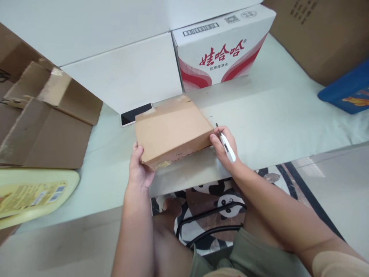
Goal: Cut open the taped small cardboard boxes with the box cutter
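A small brown cardboard box [173, 130] is held at the near edge of a pale desk [276, 115], steadied from both sides by a seated person's bare hands. The left hand [138, 167] is cupped against the box's near left corner, thumb laid along the edge and fingers hidden beneath it. The right hand [225, 148] is pressed against the box's right side while a slim white utility knife [226, 144] is pinched in its fingers, the blade tip pointed away from the person, just beside the box's right edge. The box is seen closed, with tape across its far top edge. Just behind its far left corner a dark-screened phone [135, 114] is laid flat on the desk. Farther back, a white carton printed in red [221, 46] is stood beside a plain white box [123, 73]. Flattened brown cardboard [46, 123] is spread at the left, above a pale yellow board [34, 196]; a blue tray [348, 90] is glimpsed at the right edge.
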Available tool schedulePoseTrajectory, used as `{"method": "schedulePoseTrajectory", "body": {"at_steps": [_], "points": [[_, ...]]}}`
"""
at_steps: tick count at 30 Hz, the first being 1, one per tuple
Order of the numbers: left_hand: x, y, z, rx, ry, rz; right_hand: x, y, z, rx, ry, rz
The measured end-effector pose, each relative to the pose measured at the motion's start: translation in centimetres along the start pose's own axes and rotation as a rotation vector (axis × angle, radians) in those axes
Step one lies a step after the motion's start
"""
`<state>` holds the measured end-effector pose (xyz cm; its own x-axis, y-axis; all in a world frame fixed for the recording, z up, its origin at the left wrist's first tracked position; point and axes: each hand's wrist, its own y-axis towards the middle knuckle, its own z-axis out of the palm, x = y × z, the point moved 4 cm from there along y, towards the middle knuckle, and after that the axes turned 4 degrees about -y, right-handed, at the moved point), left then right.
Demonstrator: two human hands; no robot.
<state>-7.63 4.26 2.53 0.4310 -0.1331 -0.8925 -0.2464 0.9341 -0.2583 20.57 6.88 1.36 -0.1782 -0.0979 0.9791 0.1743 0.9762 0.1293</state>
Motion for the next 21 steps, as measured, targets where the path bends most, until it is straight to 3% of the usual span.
{"method": "schedulePoseTrajectory", "body": {"at_steps": [3, 9, 15, 17, 21], "points": [[-0.5, -0.3, -0.4, -0.081, -0.008, -0.119, 0.2, -0.2, -0.2, -0.014, -0.020, -0.034], [-0.3, -1.0, 0.0, -0.180, -0.082, -0.227, 0.8, -0.7, 0.0, -0.013, -0.155, -0.267], [0.5, -0.5, 0.4, -0.124, -0.327, -0.102, 2.2, -1.9, -0.7, -0.356, -0.083, -0.484], [0.6, -0.5, 1.1, -0.097, -0.396, -0.053, 2.9, -2.9, -0.2, -0.284, -0.082, -0.561], [0.8, -1.2, 3.2, -0.066, -0.509, 0.037, 3.5, -5.5, 2.4, 0.172, -0.100, -0.670]]}}
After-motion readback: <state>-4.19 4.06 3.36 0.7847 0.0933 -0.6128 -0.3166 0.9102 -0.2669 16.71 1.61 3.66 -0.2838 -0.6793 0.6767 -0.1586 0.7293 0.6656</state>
